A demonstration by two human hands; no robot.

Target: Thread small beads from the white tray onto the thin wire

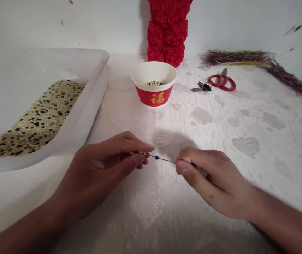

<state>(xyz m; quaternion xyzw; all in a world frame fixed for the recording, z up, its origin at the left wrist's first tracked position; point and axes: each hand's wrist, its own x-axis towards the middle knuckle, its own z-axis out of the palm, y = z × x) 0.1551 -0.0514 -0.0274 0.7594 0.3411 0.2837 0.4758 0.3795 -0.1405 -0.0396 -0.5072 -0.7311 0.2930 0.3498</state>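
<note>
A thin dark cord [166,160] runs taut between my two hands, a little above the table. On it sits one dark blue bead [156,157], in the gap between them. My left hand [111,160] pinches a few cream beads [143,153] on the cord between thumb and fingers. The cord's other end is gripped in my right hand [209,173], thumb pressed against the curled forefinger. Whatever lies deeper inside either hand is hidden by the fingers.
A translucent plastic bin [98,95] with a beaded mat [42,120] stands left. Ahead is a red-and-white paper bowl [154,93] of beads, before a red rose figure [166,33]. Keys [203,86], red-handled scissors [223,82] and bundled cords [238,58] lie far right.
</note>
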